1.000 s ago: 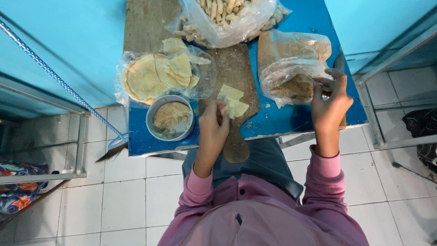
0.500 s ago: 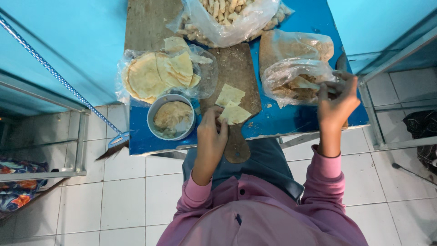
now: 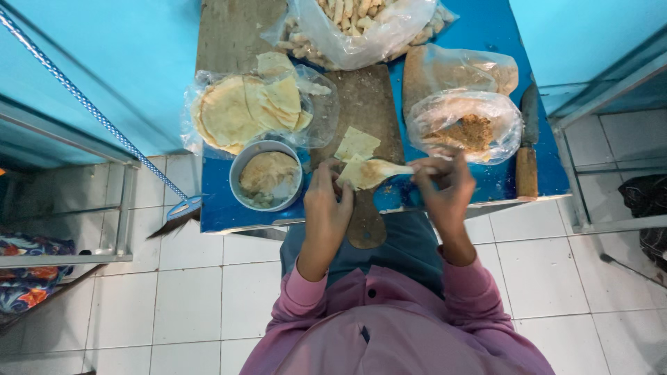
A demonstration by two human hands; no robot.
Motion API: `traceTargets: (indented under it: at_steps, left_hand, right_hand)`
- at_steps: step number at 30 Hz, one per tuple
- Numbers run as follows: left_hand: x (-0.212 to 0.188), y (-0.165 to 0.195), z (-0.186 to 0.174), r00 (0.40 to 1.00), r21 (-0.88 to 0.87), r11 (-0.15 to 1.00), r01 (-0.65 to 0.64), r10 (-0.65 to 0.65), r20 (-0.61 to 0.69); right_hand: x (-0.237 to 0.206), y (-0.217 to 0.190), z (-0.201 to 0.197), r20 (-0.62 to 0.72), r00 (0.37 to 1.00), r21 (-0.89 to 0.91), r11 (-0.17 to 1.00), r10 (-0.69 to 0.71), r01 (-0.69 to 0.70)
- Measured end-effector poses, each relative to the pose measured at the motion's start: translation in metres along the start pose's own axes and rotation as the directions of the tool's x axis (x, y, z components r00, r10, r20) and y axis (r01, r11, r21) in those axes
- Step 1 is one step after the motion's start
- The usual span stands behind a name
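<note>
A: Blue surface [image 3: 486,187], wooden board [image 3: 365,111] on it. Where's the wrapper?

B: The wrapper [image 3: 361,173] sits over the board's near end, pinched in the left hand [image 3: 326,201] fingers. Right hand [image 3: 445,184], closed on a spoon [image 3: 392,169], is just beside; the spoon lies crosswise, tip on the wrapper.

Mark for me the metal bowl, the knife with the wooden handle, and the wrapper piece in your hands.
metal bowl [image 3: 240,196]: head view, on its left rim.
knife [image 3: 526,173]: head view, on the wooden handle.
wrapper piece [image 3: 361,173]: head view, on its flat middle, between left hand [image 3: 325,208] and right hand [image 3: 445,187].
</note>
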State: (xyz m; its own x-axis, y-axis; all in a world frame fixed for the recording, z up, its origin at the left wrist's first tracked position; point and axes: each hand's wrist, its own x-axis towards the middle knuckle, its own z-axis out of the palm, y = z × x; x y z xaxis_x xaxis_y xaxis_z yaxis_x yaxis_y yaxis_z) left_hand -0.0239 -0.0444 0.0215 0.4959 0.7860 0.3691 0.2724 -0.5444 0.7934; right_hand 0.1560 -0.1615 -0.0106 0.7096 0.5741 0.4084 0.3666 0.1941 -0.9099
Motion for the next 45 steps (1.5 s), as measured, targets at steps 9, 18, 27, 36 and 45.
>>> traceTargets:
  at_steps: [9, 18, 27, 36, 45]
  left_hand:
    - [0.003, -0.003, 0.002, 1.0, -0.134, 0.991, -0.002, 0.0, -0.011]
    - [0.002, -0.003, 0.002, 1.0, -0.12, 0.992, -0.028, 0.027, -0.007]
    - [0.001, 0.002, 0.006, 0.995, -0.05, 0.994, -0.099, 0.098, -0.026]
    - [0.001, -0.001, 0.006, 0.975, 0.0, 0.975, -0.221, 0.221, 0.005]
    - [0.0, -0.004, 0.007, 0.973, 0.004, 0.973, -0.23, 0.23, -0.006]
  right_hand:
    - [-0.009, -0.021, 0.014, 0.105, 0.894, -0.361, 0.821, -0.436, 0.442]
    - [-0.012, -0.007, 0.013, 0.03, 0.94, -0.253, 0.907, -0.34, 0.336]
    - [0.006, 0.01, -0.055, -0.272, 0.895, -0.325, 0.909, -0.353, 0.26]
    - [0.013, -0.011, -0.044, -0.126, 0.866, -0.902, 0.42, -0.484, 0.103]
    - [-0.023, -0.031, 0.045, 0.137, 0.937, -0.561, 0.755, -0.321, 0.34]
